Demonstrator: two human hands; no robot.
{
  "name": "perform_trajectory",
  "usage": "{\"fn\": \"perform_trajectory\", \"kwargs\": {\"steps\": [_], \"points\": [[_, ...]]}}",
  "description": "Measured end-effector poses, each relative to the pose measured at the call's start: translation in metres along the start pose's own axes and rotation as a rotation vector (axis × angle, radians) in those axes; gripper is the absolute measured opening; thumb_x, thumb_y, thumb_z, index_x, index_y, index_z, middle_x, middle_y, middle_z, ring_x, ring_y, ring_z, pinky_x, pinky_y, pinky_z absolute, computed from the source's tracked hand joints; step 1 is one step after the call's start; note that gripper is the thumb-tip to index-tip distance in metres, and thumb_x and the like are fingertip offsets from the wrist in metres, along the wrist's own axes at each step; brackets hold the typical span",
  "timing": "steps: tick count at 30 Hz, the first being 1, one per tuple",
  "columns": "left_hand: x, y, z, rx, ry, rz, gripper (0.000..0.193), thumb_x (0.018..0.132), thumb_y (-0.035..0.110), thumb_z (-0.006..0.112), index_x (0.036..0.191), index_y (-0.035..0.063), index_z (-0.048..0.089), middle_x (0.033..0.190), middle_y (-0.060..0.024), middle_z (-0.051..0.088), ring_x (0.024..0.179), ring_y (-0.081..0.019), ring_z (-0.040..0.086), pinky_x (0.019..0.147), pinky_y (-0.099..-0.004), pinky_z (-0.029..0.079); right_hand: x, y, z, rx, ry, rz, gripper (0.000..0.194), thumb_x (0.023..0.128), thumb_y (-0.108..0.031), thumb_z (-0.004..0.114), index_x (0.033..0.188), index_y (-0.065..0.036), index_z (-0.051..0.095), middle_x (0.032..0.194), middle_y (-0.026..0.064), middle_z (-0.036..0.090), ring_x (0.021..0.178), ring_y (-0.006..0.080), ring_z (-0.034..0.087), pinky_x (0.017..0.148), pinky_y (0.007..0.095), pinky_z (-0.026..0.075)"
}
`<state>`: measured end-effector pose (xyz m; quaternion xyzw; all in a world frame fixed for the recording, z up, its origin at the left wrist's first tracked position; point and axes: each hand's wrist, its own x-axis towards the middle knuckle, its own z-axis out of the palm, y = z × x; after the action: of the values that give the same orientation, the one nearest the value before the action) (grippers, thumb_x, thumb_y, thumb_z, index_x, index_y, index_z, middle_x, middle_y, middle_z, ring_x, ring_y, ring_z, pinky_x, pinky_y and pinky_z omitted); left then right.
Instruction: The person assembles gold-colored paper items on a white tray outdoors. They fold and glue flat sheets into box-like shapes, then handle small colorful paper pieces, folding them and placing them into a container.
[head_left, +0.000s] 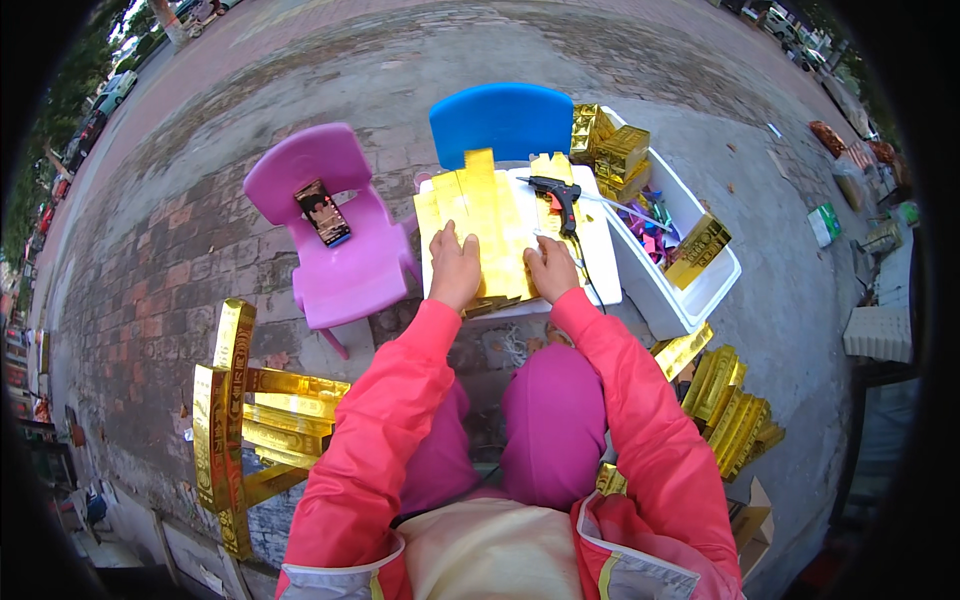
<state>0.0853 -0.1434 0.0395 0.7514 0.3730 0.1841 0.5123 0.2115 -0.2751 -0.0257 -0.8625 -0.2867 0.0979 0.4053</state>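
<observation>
Several gold foil card sheets (480, 217) lie overlapping on a white foam surface (606, 259) before me. My left hand (456, 266) rests on the near left part of the sheets, fingers pointing away. At their near right edge is my right hand (553, 266), its fingers bent against the edge; whether they pinch it I cannot tell. A black hot glue gun (559, 196) with a red trigger lies to the right, partly over smaller gold pieces (555, 165), its cord running towards me.
A pink plastic chair (352, 277) holding a smartphone (322, 212) stands left, a blue chair (501, 124) beyond. Right is a white foam box (675, 300) with gold boxes (622, 154) and colourful foil pieces (652, 225). Gold bars are piled low left (285, 420) and right (724, 405).
</observation>
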Motion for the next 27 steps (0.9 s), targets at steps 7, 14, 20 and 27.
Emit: {"fn": "perform_trajectory", "kwargs": {"steps": [7, 14, 20, 27], "points": [[-0.006, 0.002, -0.013, 0.081, -0.04, 0.063, 0.067, 0.096, 0.027, 0.053, 0.144, -0.0124, 0.026, 0.145, -0.0334, 0.03, 0.136, -0.0438, 0.033, 0.113, -0.043, 0.028, 0.022, -0.007, -0.04, -0.088, 0.331, -0.077, 0.018, 0.09, -0.021, 0.06, 0.092, -0.003, 0.059, 0.092, 0.0152, 0.061, 0.089, 0.035, 0.059, 0.077, 0.0443, 0.047], [-0.009, 0.006, -0.014, 0.124, -0.078, 0.036, 0.089, 0.09, 0.041, 0.063, 0.146, -0.0118, 0.019, 0.146, -0.0349, 0.027, 0.136, -0.0479, 0.03, 0.113, -0.0467, 0.027, 0.023, 0.031, -0.062, -0.063, 0.413, 0.103, 0.017, 0.089, -0.021, 0.059, 0.092, -0.005, 0.061, 0.089, 0.0127, 0.066, 0.088, 0.033, 0.063, 0.078, 0.0429, 0.048], [-0.013, 0.006, 0.003, 0.197, -0.08, 0.096, 0.104, 0.086, 0.048, 0.067, 0.148, -0.0112, 0.008, 0.148, -0.0398, 0.016, 0.135, -0.0548, 0.024, 0.113, -0.0514, 0.025, 0.009, 0.007, -0.063, 0.074, 0.257, 0.015, 0.015, 0.09, -0.015, 0.058, 0.096, -0.002, 0.063, 0.087, 0.0133, 0.068, 0.079, 0.0283, 0.067, 0.07, 0.0377, 0.052], [-0.006, -0.003, 0.004, 0.042, -0.051, 0.111, 0.08, 0.097, 0.036, 0.051, 0.146, -0.015, 0.014, 0.147, -0.0406, 0.02, 0.138, -0.0517, 0.024, 0.114, -0.0479, 0.023, -0.001, -0.076, -0.05, 0.056, -0.095, -0.252, 0.049, 0.091, -0.034, 0.063, 0.123, 0.002, 0.055, 0.119, 0.0204, 0.06, 0.105, 0.034, 0.06, 0.089, 0.0397, 0.049]]}}
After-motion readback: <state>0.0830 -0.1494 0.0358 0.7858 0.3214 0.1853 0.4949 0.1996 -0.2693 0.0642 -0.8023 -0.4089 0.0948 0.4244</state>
